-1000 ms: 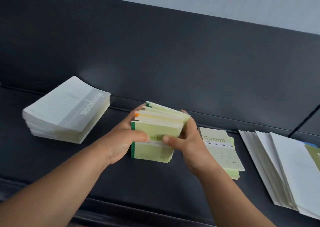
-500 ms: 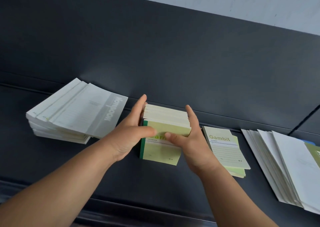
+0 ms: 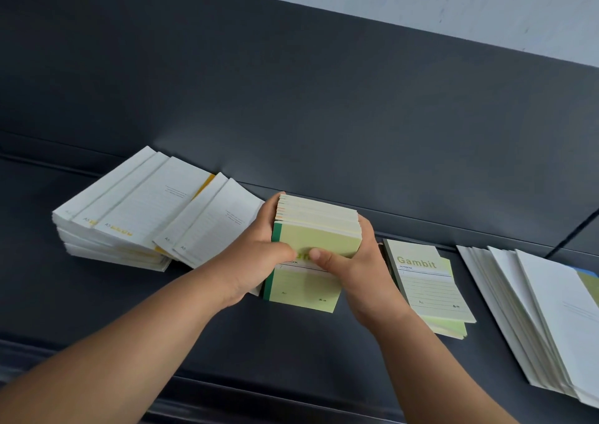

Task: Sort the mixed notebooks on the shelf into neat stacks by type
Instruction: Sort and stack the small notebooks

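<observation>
A stack of small light-green notebooks with green spines stands on end at the middle of the dark shelf, above one green notebook lying flat. My left hand grips the stack's left side and my right hand grips its right side, thumbs on the front cover. Left of them lies a slumped pile of white A5 notebooks. To the right lie green Gambit notebooks.
A fanned spread of large white notebooks covers the shelf's right end, with a green and a blue cover peeking out at the far right. The dark back panel rises behind everything. The shelf's front lip runs below my arms.
The white pile on the left has slid and fanned out toward my left hand. The green stack between my hands has been squared up and set more upright.
</observation>
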{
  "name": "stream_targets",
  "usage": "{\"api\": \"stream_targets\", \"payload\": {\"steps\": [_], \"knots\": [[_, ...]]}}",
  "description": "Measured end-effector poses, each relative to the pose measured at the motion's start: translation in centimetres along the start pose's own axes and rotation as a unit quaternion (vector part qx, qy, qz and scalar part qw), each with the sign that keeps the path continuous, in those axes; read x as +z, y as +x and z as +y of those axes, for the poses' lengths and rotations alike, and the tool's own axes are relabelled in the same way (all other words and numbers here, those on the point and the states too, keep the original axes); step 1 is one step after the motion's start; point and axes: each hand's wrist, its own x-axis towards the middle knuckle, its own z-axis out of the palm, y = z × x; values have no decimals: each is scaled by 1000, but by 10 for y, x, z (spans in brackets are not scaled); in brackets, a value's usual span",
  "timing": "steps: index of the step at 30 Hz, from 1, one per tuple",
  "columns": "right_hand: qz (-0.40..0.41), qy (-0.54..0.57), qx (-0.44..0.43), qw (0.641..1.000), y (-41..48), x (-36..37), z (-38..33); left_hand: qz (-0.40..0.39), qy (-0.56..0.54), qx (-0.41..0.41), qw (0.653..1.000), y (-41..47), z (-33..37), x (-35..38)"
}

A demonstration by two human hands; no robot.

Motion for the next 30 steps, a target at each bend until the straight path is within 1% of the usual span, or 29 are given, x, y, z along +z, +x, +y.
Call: {"api": "stream_targets", "payload": {"steps": [7, 9, 11, 12, 13, 14, 15, 16, 17, 18, 21, 25, 26, 29, 30], "knots": [[-8, -4, 8, 1000, 1, -1, -1, -13, 53, -4, 999, 1, 1, -13], [-11, -1, 8, 1000, 1, -2, -2, 22, 108, -7, 994, 2, 0, -25], [-14, 11, 10, 1000, 1, -1, -3, 89, 202, -23, 975, 4, -1, -39], [-14, 21, 10, 1000, 1, 0, -3, 127, 277, -26, 952, 4, -2, -46], [-14, 31, 10, 999, 2, 2, -4, 164, 370, -29, 914, 5, -3, -53], [-14, 42, 10, 999, 2, 4, -4, 192, 460, -38, 866, 7, -6, -61], [-15, 52, 9, 999, 2, 6, -4, 209, 527, -62, 821, 8, -11, -69], [-16, 58, 7, 998, 3, 9, -5, 219, 561, -97, 792, 8, -15, -76], [-17, 60, 7, 998, 4, 11, -5, 229, 570, -126, 779, 7, -18, -81], [-17, 60, 7, 998, 4, 13, -5, 240, 569, -139, 774, 6, -21, -85], [-15, 60, 4, 998, 7, 19, -5, 260, 570, -125, 769, 2, -21, -89], [-17, 59, 1, 998, 9, 25, -5, 266, 550, -96, 785, 3, -20, -86], [-19, 58, 1, 998, 9, 26, -5, 273, 531, -83, 798, 3, -20, -87], [-21, 54, 1, 998, 10, 29, -6, 283, 426, -28, 859, -3, -19, -88], [-20, 55, 1, 998, 10, 30, -6, 282, 400, -11, 872, -4, -19, -88]]}}
